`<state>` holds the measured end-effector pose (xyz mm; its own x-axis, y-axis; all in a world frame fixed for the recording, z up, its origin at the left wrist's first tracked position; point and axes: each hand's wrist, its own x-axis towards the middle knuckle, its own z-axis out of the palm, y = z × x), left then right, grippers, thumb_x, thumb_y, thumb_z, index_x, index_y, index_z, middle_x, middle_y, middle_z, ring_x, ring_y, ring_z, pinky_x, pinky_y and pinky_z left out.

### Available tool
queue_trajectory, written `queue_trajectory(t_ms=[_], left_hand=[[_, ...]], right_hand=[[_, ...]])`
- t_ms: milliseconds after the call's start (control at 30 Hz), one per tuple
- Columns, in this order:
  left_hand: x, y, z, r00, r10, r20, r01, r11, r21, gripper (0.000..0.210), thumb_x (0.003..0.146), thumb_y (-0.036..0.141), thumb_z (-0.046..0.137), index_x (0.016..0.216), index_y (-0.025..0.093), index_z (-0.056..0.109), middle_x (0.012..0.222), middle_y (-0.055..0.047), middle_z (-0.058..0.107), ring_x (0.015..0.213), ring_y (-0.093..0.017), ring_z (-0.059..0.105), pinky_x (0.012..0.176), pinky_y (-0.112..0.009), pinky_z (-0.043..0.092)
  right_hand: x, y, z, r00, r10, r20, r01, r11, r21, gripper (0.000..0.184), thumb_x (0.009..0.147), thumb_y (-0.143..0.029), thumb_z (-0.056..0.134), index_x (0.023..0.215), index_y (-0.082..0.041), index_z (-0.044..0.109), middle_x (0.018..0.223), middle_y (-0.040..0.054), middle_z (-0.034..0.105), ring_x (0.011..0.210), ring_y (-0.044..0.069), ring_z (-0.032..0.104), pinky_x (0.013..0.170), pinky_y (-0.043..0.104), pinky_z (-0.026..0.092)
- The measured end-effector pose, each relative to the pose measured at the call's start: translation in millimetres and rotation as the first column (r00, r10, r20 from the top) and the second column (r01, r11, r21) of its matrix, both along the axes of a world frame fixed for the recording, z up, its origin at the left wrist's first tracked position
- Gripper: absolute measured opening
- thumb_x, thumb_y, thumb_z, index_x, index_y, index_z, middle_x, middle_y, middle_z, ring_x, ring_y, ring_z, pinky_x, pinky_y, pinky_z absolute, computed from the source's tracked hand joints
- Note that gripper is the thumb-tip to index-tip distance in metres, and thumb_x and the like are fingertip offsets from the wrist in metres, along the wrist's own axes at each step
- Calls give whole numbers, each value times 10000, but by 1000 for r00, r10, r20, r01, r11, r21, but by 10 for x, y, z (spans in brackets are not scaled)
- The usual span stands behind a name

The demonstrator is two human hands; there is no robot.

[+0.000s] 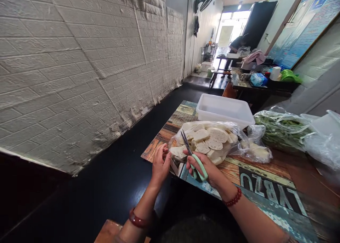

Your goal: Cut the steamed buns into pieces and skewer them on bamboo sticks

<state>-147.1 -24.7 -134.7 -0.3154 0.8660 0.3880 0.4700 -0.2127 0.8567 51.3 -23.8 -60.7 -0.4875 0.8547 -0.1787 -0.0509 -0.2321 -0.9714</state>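
Right hand (207,164) around mint-handled scissors (189,150)

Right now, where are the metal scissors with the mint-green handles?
In the head view, the scissors are in the right hand, below and right of centre, partly overlapping the clear plastic bag of pale slices; the left hand is to their left.

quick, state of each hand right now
Left hand: open, loosely curled, by the bag of pale slices; contact unclear.
Right hand: closed, holding the green-handled scissors.
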Motion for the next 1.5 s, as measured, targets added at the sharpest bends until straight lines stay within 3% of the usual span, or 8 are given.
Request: queue_trajectory(t_ms=[133,233,333,567,767,967,1300,1500], left_hand=[[-40,42,79,943,-78,323,143,973,-183,414,780,362,702,1136,161,636,906,-78,699,765,-226,685,646,-346,567],[0,47,211,768,-71,637,279,932,-232,453,706,392,798,1048,144,634,721,-12,661,592,-153,628,508,-243,500],[52,30,329,601,-45,798,366,903,-225,481,598,393,888,908,137,624,668,7,646,527,-106,596,491,-207,490],[192,19,517,535,-72,842,333,934,-131,483,569,467,890,794,178,576,601,39,625,485,-102,592,479,-210,497],[299,50,678,520,-128,845,367,926,-86,489,596,504,872,792,163,582,625,43,599,518,-103,587,482,-216,494],[338,106,668,588,-107,802,332,936,-118,504,577,468,884,822,195,538,569,70,584,447,-105,563,444,-203,448],[440,108,1014,362,-338,869,410,895,177,273,667,277,875,786,163,657,758,5,679,684,-97,626,695,-219,518],[377,36,1083,309,-315,897,376,907,189,229,683,229,869,795,176,676,1050,-24,718,833,-128,645,701,-234,542]], right_hand=[[-38,-19,-60,999,-28,37,27,999,26,792,718,-709,721,1231,-121,588,716,-25,624,572,101,559,547,234,436],[-83,-24,-102,997,-82,-7,82,996,27,796,715,-709,725,1233,-124,577,733,-16,638,638,128,610,606,259,481],[-114,-40,-107,991,-128,-37,130,990,47,796,699,-711,740,1232,-140,583,775,4,664,730,162,651,668,286,518],[-96,-63,-15,960,-237,-148,244,969,30,810,701,-639,793,1332,-196,543,948,55,740,881,204,697,830,353,550],[-62,-2,69,936,-306,-175,307,952,-22,865,632,-637,829,1317,-189,550,940,47,733,833,197,705,742,322,559],[-44,63,142,943,-293,-156,294,956,-18,844,608,-581,862,1296,-181,579,878,19,728,765,177,701,650,282,565],[89,263,313,933,-306,-190,316,948,22,675,635,-417,881,1205,-171,615,753,-20,682,592,131,666,453,196,514],[117,290,297,932,-329,-149,344,935,85,681,625,-352,874,1231,-188,611,759,-33,684,587,134,663,472,213,538]])
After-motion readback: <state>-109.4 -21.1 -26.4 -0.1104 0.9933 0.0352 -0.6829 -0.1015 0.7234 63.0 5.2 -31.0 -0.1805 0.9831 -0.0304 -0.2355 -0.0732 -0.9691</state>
